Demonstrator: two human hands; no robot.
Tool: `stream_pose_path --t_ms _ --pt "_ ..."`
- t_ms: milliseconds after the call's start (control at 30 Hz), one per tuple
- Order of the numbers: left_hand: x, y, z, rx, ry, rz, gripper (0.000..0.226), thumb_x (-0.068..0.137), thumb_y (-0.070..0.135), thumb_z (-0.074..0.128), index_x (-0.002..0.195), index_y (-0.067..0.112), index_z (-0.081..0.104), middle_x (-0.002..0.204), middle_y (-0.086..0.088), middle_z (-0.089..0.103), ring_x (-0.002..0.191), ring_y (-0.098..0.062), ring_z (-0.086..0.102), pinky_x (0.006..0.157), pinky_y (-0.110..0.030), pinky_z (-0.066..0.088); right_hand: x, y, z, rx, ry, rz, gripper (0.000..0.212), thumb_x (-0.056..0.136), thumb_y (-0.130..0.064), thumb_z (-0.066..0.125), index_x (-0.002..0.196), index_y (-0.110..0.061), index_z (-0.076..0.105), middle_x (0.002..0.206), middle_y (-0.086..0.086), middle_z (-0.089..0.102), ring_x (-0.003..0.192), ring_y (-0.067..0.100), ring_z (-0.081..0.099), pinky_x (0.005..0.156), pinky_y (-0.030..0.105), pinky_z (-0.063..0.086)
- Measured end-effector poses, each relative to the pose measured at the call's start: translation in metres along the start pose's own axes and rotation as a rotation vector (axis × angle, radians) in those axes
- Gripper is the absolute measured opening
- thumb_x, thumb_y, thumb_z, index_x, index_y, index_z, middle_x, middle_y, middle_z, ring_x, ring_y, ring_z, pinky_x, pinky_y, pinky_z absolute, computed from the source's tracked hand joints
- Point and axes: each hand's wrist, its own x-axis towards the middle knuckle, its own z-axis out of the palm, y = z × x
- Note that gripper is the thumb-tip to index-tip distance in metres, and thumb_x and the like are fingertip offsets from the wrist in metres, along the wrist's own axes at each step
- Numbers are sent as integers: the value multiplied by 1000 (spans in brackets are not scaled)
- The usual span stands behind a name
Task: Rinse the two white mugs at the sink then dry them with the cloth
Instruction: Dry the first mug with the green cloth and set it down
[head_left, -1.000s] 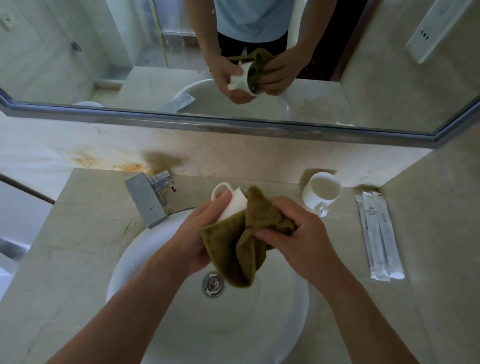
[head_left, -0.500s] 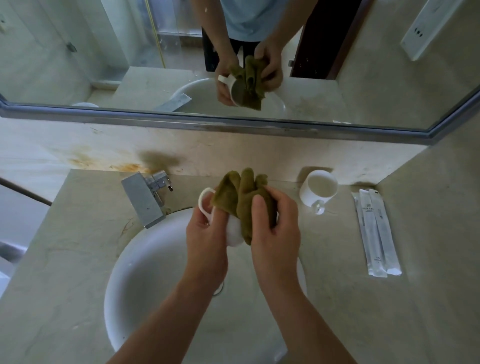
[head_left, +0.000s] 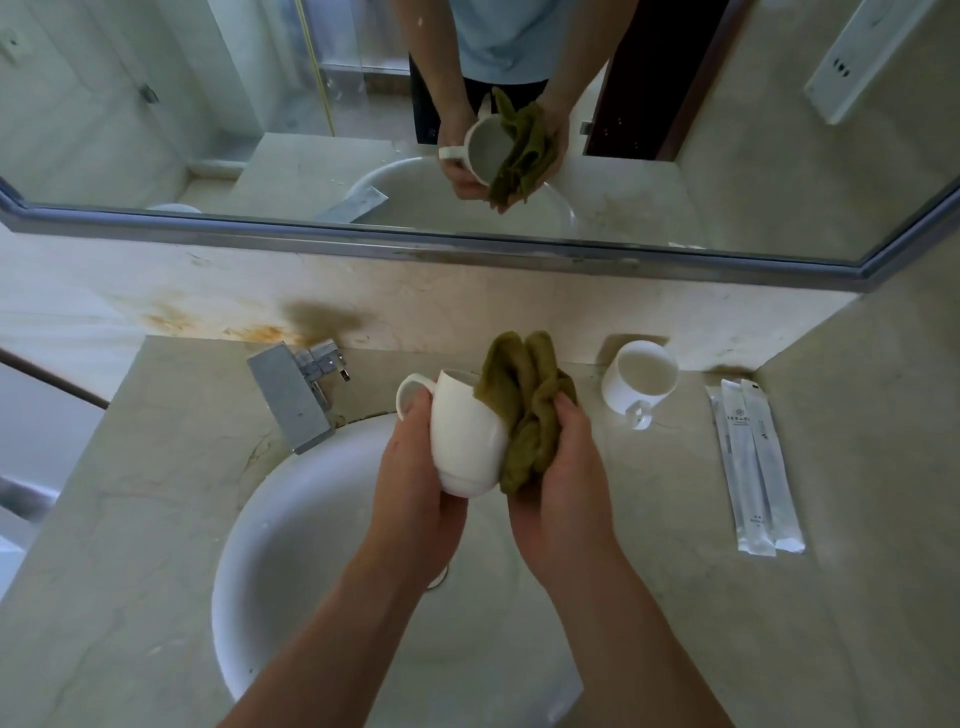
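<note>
Our left hand (head_left: 415, 483) grips a white mug (head_left: 467, 436) from below and behind, with the thumb up by the handle. The mug is held over the sink (head_left: 291, 519), tilted so its base points back toward us and its mouth faces the wall. Our right hand (head_left: 561, 467) is closed around a bunched olive-green cloth (head_left: 524, 410) and presses it against the right side of the mug. The top folds of the cloth rise above the rim. The two hands are close together, with the mug and cloth between them.

The mirror (head_left: 208, 130) shows the mug's open mouth, with the cloth lying over one edge of the rim.

A second mug (head_left: 641, 379) stands upright on the counter (head_left: 130, 519) to the right, near the back wall and well apart from the hands. Its handle is turned toward us.

Farther right on the counter lie a few long white packets (head_left: 753, 467), side by side and partly overlapping. They carry a small emblem, a short line of dark characters and small print lower down, all too small for us to read.

A square metal faucet (head_left: 293, 395) sits at the back left of the sink, its spout reaching over the rim. The drain (head_left: 439, 579) is mostly hidden behind our left wrist. We see no brand mark or writing on either mug or on the cloth.
</note>
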Motion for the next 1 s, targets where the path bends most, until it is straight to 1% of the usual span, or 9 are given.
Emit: stream_pose_path --t_ms 67,167,333,433,567,700,767,867,1000 --pt "1 -4 2 113 28 95 40 105 47 55 134 23 69 130 -15 75 116 -31 75 95 -49 63 -2 1 -1 -31 26 -21 32 108 -37 49 130 -33 71 129 2 75 123 23 69 101 43 57" --pt "0 -12 3 436 69 341 28 112 37 49 131 35 68 122 -5 74 104 -15 76 78 -31 66 -10 6 2 -179 64 -133 24 101 -42 56 122 -38 68 120 1 75 113 30 72 91 48 62" --pt "0 -19 -3 733 -39 597 29 107 49 47 131 49 63 127 0 65 114 -16 68 88 -33 63 -9 5 2 -19 25 -56 31 103 -42 59 134 -39 64 128 0 75 116 25 75 98 50 61" --pt "4 -12 2 561 11 398 29 111 43 49 130 42 70 123 0 74 110 -19 73 81 -32 66 0 -3 -1 30 -50 -4 37 106 -44 52 138 -31 67 135 2 74 125 26 71 106 50 56" --pt "14 3 3 317 63 64 30 107 48 57 120 30 77 118 -9 81 111 -30 77 92 -52 64 13 -12 -11 96 -167 40 45 111 -40 36 141 -23 66 138 6 73 134 27 64 118 53 44" --pt "27 11 -5 221 65 -132 68 80 59 74 131 14 72 122 -17 79 117 -37 74 106 -61 56 19 -11 -20 218 -300 124 52 112 -46 29 149 -28 59 147 3 67 142 25 58 119 60 39" --pt "32 15 1 348 79 -54 54 85 59 71 119 17 74 117 -11 79 112 -33 74 100 -57 60 21 -5 -19 259 -316 141 51 111 -49 31 150 -30 58 149 1 65 145 27 55 117 65 40" --pt "27 16 16 668 220 254 20 103 42 62 112 25 61 105 5 67 95 -17 66 78 -37 57 21 1 -14 320 -235 135 47 109 -50 38 145 -34 63 145 -1 68 140 26 58 116 60 40" --pt "5 5 13 1146 81 520 34 105 51 46 129 28 54 129 9 46 98 -7 60 74 -25 48 19 2 -11 381 -145 123 46 108 -49 43 144 -31 65 143 1 70 134 25 63 106 47 51"
